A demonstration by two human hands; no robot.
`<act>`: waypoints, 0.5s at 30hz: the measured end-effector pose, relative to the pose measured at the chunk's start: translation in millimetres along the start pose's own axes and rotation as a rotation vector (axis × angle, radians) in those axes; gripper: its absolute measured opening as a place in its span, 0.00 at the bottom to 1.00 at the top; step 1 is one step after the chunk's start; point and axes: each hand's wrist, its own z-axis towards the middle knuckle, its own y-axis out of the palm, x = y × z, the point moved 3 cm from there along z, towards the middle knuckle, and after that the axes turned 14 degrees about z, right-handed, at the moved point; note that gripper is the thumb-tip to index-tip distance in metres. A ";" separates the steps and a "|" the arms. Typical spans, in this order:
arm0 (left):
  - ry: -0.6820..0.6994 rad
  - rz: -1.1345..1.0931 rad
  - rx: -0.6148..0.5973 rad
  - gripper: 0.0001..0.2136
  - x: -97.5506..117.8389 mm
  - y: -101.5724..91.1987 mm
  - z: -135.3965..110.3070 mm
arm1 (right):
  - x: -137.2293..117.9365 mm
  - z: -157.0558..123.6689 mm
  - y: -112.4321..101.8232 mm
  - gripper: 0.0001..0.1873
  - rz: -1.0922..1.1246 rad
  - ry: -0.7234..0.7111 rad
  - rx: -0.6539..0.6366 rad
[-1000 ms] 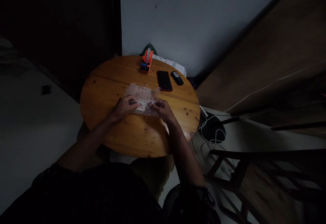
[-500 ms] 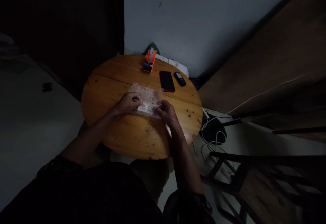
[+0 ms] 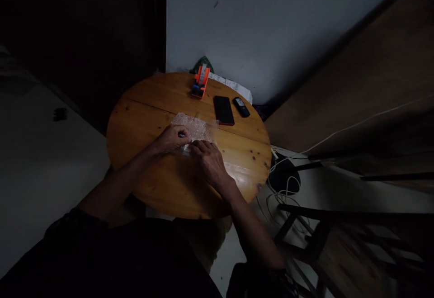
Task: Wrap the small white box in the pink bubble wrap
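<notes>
"Wooden round table [image 3: 249,137]; how near are its edges?"
"One sheet of bubble wrap [image 3: 196,125] lies mid-table, well inside the rim, boards showing all round."
"Pose?"
"Left hand [image 3: 170,139] curled, thumb and forefinger pinching the wrap. Right hand [image 3: 210,163] palm down over it, fingers bent; their grip I cannot tell."
"Beyond?"
"One tape dispenser [image 3: 201,82], one smartphone [image 3: 224,110], one keypad phone [image 3: 241,107]."

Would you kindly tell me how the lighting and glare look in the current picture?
Head view: dim overall, the dark sleeves nearly black; head view: pale glare on the wooden table beside the right hand; head view: soft shadow on its top between the forearms.
</notes>
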 end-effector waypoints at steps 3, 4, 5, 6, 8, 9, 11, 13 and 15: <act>0.011 -0.004 -0.014 0.12 1.4 -6.8 -4.8 | 1.6 2.0 3.3 0.15 -0.060 0.017 -0.048; 0.011 -0.002 -0.015 0.14 0.8 -10.9 -7.6 | 1.0 2.3 2.7 0.15 -0.076 0.015 -0.062; 0.003 0.009 -0.014 0.17 -0.8 -15.7 -10.7 | -0.2 2.9 1.8 0.16 -0.091 0.012 -0.076; -0.015 0.037 -0.014 0.20 -3.4 -20.8 -13.7 | -1.5 3.9 0.7 0.17 -0.102 0.012 -0.089; -0.060 0.132 -0.015 0.24 -9.9 -30.1 -18.3 | -4.0 7.5 -1.1 0.18 -0.118 0.026 -0.113; -0.081 0.190 -0.011 0.24 -13.1 -33.9 -19.4 | -4.9 10.0 -1.6 0.19 -0.123 0.039 -0.124; -0.121 0.310 0.006 0.21 -18.0 -39.2 -19.5 | -6.3 15.6 -1.7 0.19 -0.132 0.065 -0.150; -0.156 0.419 0.021 0.19 -20.3 -41.5 -18.3 | -7.4 20.6 -0.9 0.19 -0.140 0.084 -0.169; -0.183 0.505 0.031 0.18 -20.8 -43.0 -18.3 | -8.4 23.9 0.3 0.19 -0.143 0.098 -0.173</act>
